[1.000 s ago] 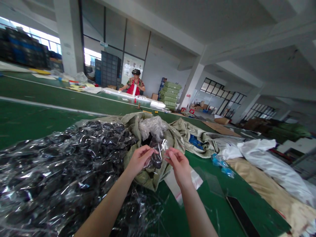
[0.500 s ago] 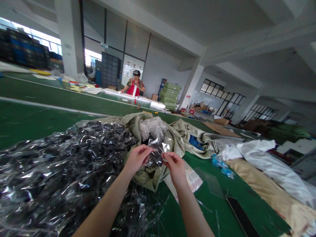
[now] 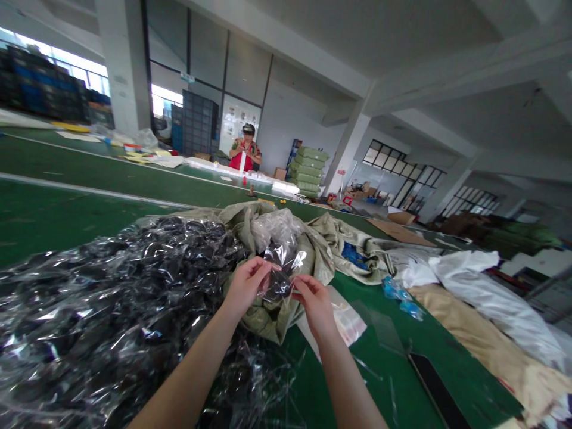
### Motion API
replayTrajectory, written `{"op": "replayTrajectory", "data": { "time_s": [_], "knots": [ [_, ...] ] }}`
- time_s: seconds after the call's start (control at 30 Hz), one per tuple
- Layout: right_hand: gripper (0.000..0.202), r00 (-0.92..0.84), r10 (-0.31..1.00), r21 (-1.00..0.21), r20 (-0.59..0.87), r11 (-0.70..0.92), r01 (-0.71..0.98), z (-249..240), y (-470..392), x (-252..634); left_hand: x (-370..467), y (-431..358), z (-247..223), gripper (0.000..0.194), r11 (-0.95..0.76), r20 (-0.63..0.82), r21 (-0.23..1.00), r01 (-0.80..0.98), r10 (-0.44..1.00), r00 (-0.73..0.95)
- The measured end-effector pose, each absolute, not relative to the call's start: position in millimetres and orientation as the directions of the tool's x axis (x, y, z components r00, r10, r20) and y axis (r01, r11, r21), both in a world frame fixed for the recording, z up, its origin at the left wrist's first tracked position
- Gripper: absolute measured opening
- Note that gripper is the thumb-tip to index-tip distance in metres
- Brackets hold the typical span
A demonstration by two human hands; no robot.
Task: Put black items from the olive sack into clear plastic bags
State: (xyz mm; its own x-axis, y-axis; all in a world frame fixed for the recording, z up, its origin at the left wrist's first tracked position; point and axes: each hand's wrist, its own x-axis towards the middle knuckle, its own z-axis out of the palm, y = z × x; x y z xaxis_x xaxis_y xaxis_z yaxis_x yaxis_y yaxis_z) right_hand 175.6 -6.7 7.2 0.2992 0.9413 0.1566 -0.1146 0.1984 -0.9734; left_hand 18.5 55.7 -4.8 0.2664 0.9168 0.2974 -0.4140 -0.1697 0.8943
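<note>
Between my hands is a clear plastic bag (image 3: 277,285) with a dark item inside, shiny and creased. My left hand (image 3: 248,285) pinches its left edge between thumb and fingers. On the opposite edge, my right hand (image 3: 311,295) is closed in a pinch. Just beneath and behind lies an olive-green sack (image 3: 315,253), its mouth rolled open, with crumpled clear plastic (image 3: 274,226) in it. A large heap of similar clear-wrapped dark items (image 3: 134,298) spreads to the left of my hands; what the dark items are I cannot make out.
A phone (image 3: 437,387) lies on the green table (image 3: 375,381) at right. Beyond it are blue plastic scraps (image 3: 402,298), a beige cloth (image 3: 465,328) and white sacks (image 3: 487,286). Printed plastic (image 3: 346,319) sits near my right wrist. A person (image 3: 245,149) stands across the table.
Both hands stay pinched on the bag and have shifted slightly; the dark item's outline in the plastic shows differently. The person across the table has drawn their hands up together.
</note>
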Motion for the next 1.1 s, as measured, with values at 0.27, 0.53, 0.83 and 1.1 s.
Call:
{"op": "replayTrajectory", "data": {
  "time_s": [0.27,0.53,0.83,1.1],
  "knots": [
    [0.019,0.334,0.914,-0.959,0.229,0.27,-0.082,4.8,-6.4,175.5,20.1,56.0,-4.9,0.035,-0.154,0.284,0.884,-0.442,0.927,0.246],
    [0.034,0.317,0.932,-0.956,0.176,0.238,-0.168,10.1,-3.6,174.5,23.3,53.6,-5.8,0.037,-0.133,0.277,0.873,-0.47,0.927,0.253],
    [0.028,0.32,0.928,-0.959,0.189,0.245,-0.144,10.6,2.4,177.2,22.4,54.5,-6.4,0.036,-0.171,0.299,0.901,-0.398,0.911,0.285],
    [0.03,0.38,0.905,-0.977,0.192,0.214,-0.016,13.5,-5.5,183.4,12.3,64.1,-8.4,0.034,-0.255,0.305,0.938,-0.236,0.93,0.207]
  ]
}}
